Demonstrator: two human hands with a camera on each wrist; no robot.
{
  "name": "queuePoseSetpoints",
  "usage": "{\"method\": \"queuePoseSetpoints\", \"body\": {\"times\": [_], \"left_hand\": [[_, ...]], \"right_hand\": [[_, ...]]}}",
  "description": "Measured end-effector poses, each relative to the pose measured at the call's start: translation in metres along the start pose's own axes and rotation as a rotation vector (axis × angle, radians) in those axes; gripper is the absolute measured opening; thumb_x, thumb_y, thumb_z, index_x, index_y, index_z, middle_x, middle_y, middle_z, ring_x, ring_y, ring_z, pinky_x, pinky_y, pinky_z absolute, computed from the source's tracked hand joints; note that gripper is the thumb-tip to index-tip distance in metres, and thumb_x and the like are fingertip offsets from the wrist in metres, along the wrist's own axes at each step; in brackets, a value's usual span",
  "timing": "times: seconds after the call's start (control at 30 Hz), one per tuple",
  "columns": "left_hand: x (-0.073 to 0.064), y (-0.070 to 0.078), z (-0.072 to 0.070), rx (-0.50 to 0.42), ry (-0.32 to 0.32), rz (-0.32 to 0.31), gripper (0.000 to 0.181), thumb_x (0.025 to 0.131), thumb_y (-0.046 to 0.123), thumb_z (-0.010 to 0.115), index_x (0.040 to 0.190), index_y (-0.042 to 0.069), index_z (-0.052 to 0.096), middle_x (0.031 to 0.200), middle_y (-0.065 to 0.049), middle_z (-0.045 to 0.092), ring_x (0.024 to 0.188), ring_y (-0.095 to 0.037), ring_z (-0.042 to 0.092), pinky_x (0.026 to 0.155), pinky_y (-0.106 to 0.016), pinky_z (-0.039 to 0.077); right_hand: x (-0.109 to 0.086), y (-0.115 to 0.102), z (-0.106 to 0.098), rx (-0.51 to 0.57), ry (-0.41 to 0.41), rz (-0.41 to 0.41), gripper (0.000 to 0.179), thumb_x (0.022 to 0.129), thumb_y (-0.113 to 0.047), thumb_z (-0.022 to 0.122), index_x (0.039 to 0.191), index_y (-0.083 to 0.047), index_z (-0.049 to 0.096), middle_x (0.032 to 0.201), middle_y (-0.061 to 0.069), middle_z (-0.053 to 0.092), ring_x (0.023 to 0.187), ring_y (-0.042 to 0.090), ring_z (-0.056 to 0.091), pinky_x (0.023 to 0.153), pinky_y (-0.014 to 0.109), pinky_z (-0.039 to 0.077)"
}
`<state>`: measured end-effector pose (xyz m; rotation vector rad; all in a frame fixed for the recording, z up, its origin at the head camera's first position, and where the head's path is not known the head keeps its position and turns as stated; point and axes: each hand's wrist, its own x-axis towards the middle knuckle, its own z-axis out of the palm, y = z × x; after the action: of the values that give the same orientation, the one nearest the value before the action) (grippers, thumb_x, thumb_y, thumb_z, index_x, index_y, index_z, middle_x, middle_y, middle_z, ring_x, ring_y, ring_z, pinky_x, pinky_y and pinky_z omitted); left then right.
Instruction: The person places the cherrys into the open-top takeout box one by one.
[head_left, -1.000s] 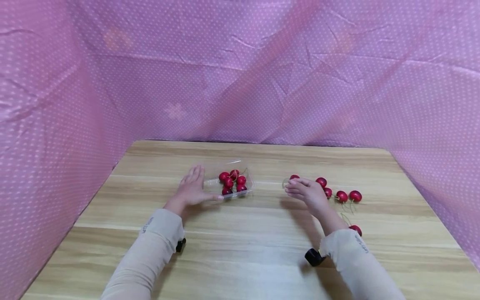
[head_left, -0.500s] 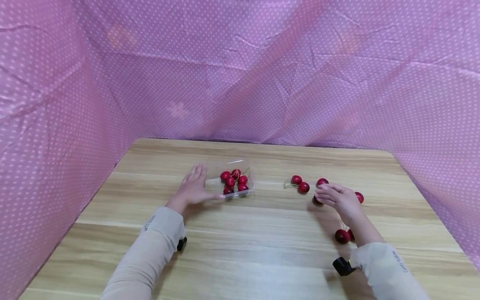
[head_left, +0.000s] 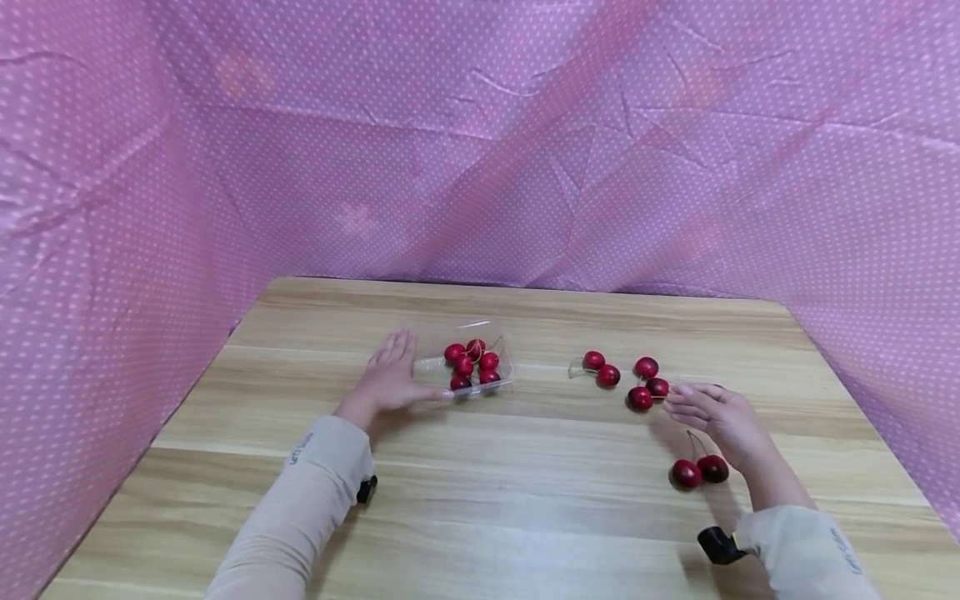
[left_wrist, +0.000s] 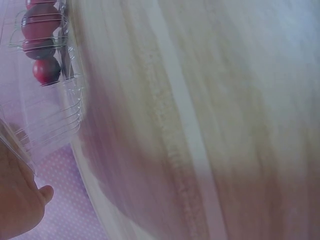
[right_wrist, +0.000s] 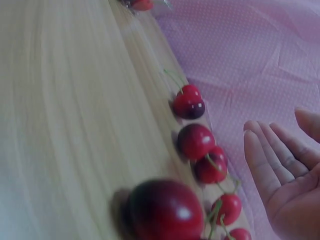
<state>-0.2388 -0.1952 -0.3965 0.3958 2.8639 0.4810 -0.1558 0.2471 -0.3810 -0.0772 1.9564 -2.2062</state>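
A clear plastic container [head_left: 431, 364] holds several red cherries [head_left: 464, 366] with stems. My left hand [head_left: 388, 379] rests against its near left corner, fingers along the left side and thumb stretched along the front. In the left wrist view part of that hand [left_wrist: 20, 205] shows beside the see-through wall [left_wrist: 55, 115]. My right hand [head_left: 720, 421] hovers over the right of the table beside a cluster of cherries [head_left: 640, 398]. Its fingers are straight and together, with nothing held, as the palm [right_wrist: 295, 200] in the right wrist view shows. The hand hides part of the table behind it.
A pair of cherries [head_left: 607, 377] lies between container and cluster. Another joined pair [head_left: 712, 468] lies nearer, by my right wrist; a large dark cherry [right_wrist: 165, 210] fills the lower right wrist view. Pink dotted cloth [head_left: 525, 167] hangs behind the wooden table [head_left: 487, 517].
My right hand has moved right and nearer to me across the cherries, uncovering the left pair, the cluster and the near pair. My left hand stays at the container.
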Motion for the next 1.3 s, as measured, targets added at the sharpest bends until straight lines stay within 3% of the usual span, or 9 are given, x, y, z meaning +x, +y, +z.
{"method": "queuePoseSetpoints", "body": {"times": [0.27, 0.47, 0.6, 0.77, 1.0, 1.3], "left_hand": [[0.002, 0.001, 0.003, 0.024, 0.004, -0.004, 0.117, 0.061, 0.076, 0.045, 0.136, 0.002, -0.005, 0.141, -0.011, -0.013, 0.128, -0.027, -0.011, 0.102, -0.044, 0.000], [0.002, 0.001, 0.003, 0.030, 0.009, -0.009, 0.118, 0.060, 0.078, 0.044, 0.137, 0.002, -0.003, 0.142, -0.012, -0.011, 0.128, -0.028, -0.010, 0.102, -0.045, 0.001], [0.003, 0.001, 0.003, 0.028, 0.007, -0.009, 0.119, 0.060, 0.078, 0.044, 0.137, 0.001, -0.003, 0.142, -0.013, -0.011, 0.128, -0.029, -0.010, 0.102, -0.046, 0.001], [0.003, 0.002, 0.004, 0.025, 0.010, -0.007, 0.118, 0.061, 0.076, 0.046, 0.137, 0.000, -0.002, 0.142, -0.014, -0.010, 0.128, -0.029, -0.009, 0.102, -0.047, 0.001], [0.003, 0.001, 0.004, 0.023, 0.010, -0.005, 0.119, 0.060, 0.077, 0.045, 0.137, 0.001, -0.003, 0.142, -0.014, -0.010, 0.128, -0.028, -0.010, 0.102, -0.046, 0.002], [0.002, 0.002, 0.002, 0.013, 0.009, 0.000, 0.118, 0.060, 0.076, 0.046, 0.137, -0.001, -0.001, 0.142, -0.015, -0.009, 0.128, -0.029, -0.010, 0.101, -0.047, 0.002]], "right_hand": [[-0.010, 0.004, -0.018, 0.058, -0.013, -0.019, 0.020, 0.091, -0.007, 0.041, 0.091, -0.009, 0.061, 0.088, 0.002, 0.065, 0.083, 0.016, 0.061, 0.073, 0.025, 0.048], [-0.013, 0.005, -0.026, 0.041, -0.022, -0.008, 0.020, 0.091, -0.009, 0.042, 0.093, -0.011, 0.062, 0.090, 0.003, 0.065, 0.084, 0.015, 0.061, 0.073, 0.023, 0.048], [-0.010, 0.020, -0.043, -0.016, -0.004, -0.002, 0.017, 0.090, -0.015, 0.047, 0.095, -0.011, 0.062, 0.091, 0.003, 0.065, 0.086, 0.014, 0.060, 0.075, 0.023, 0.047], [-0.003, 0.044, -0.068, -0.062, 0.030, 0.069, 0.021, 0.086, -0.023, 0.053, 0.100, -0.009, 0.061, 0.094, 0.002, 0.064, 0.087, 0.013, 0.060, 0.076, 0.023, 0.047], [-0.017, 0.022, -0.045, -0.098, 0.030, 0.102, 0.015, 0.089, -0.013, 0.049, 0.094, -0.007, 0.061, 0.089, 0.001, 0.065, 0.083, 0.011, 0.060, 0.073, 0.022, 0.047], [-0.020, 0.027, -0.047, -0.187, 0.005, 0.125, 0.020, 0.089, -0.015, 0.048, 0.099, -0.002, 0.060, 0.089, 0.000, 0.065, 0.082, 0.010, 0.060, 0.073, 0.021, 0.047]]}}
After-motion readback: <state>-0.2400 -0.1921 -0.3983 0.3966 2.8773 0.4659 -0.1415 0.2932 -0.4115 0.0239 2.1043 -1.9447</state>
